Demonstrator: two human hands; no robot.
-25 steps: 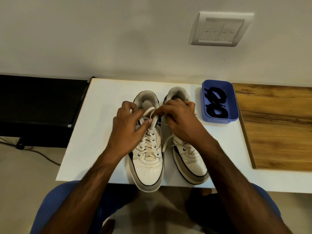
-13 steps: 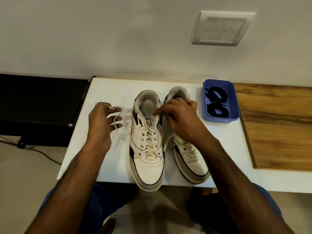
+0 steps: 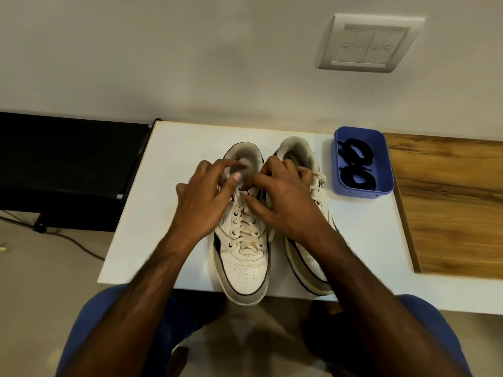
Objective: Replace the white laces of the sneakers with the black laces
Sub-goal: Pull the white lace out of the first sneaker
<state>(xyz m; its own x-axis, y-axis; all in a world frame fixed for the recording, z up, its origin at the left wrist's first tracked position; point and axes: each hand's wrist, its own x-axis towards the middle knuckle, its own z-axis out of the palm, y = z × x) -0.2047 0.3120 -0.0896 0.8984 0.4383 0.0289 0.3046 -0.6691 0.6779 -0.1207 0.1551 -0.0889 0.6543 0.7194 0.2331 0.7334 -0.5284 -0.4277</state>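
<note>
Back from the counter's left side, where it was held out with a loop of lace half a second ago, the left hand [image 3: 202, 204] is now over the top of the left sneaker [image 3: 242, 240], meeting the right hand [image 3: 283, 202] there. Its fingers are loosely spread and blurred with motion, the thumb tip up near the tongue; whether it pinches anything cannot be told. The right hand has barely shifted: it lies across the gap between the two shoes, its forefinger and thumb brought together at the upper eyelets of the left sneaker, apparently pinching the white lace [image 3: 245, 227] there, though the blur hides the contact itself. The other fingers curl over the collar of the right sneaker [image 3: 304, 251].

Both sneakers stand side by side on the white counter [image 3: 163, 213], toes toward the person and poking over the near edge. The left sneaker's white lace is still threaded through the lower eyelets. Just right of the shoes, a blue tray [image 3: 381, 170] holds the coiled black laces [image 3: 358, 167], untouched. Beyond the tray lies a wooden board [image 3: 449, 208]. A switch plate [image 3: 370, 43] sits on the wall above.
</note>
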